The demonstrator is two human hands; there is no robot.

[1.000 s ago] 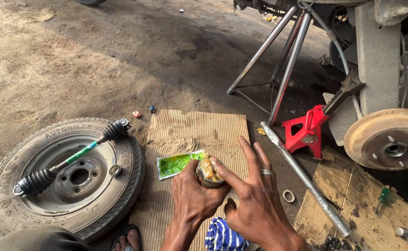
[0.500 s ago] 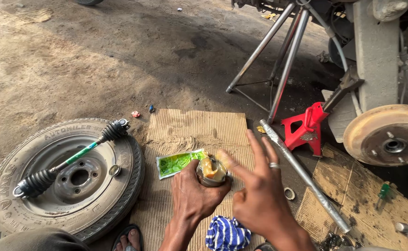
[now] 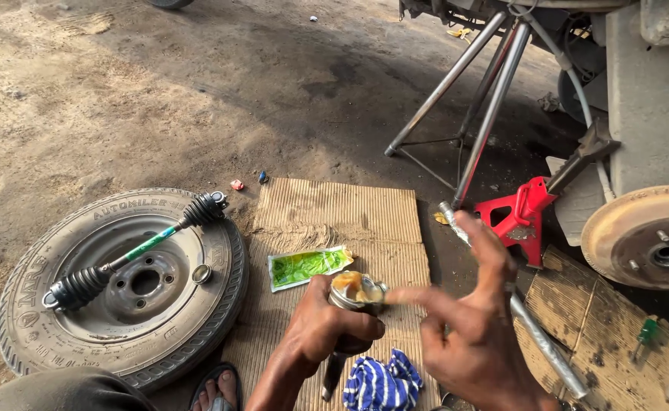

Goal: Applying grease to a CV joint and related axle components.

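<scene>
My left hand (image 3: 319, 327) grips a metal joint housing (image 3: 356, 291) whose open top is filled with yellowish grease; a dark shaft runs down from it. My right hand (image 3: 471, 335) hovers beside it with fingers spread, the index finger reaching toward the greasy cup. A green grease sachet (image 3: 308, 266) lies on the corrugated cardboard sheet (image 3: 334, 209) just beyond the housing. A blue and white striped cloth (image 3: 384, 384) lies below my hands.
A wheel with tyre (image 3: 37, 304) lies at left with a drive shaft (image 3: 132, 251) across it. A red jack stand (image 3: 521, 217), a long metal bar (image 3: 544, 346), a brake disc hub (image 3: 646, 236) and tripod legs (image 3: 479, 99) stand at right. My sandalled foot (image 3: 216, 388) is near the wheel.
My right hand has lifted off the housing and swung to the right, its fingers opening out. The left hand has kept its hold on the housing.
</scene>
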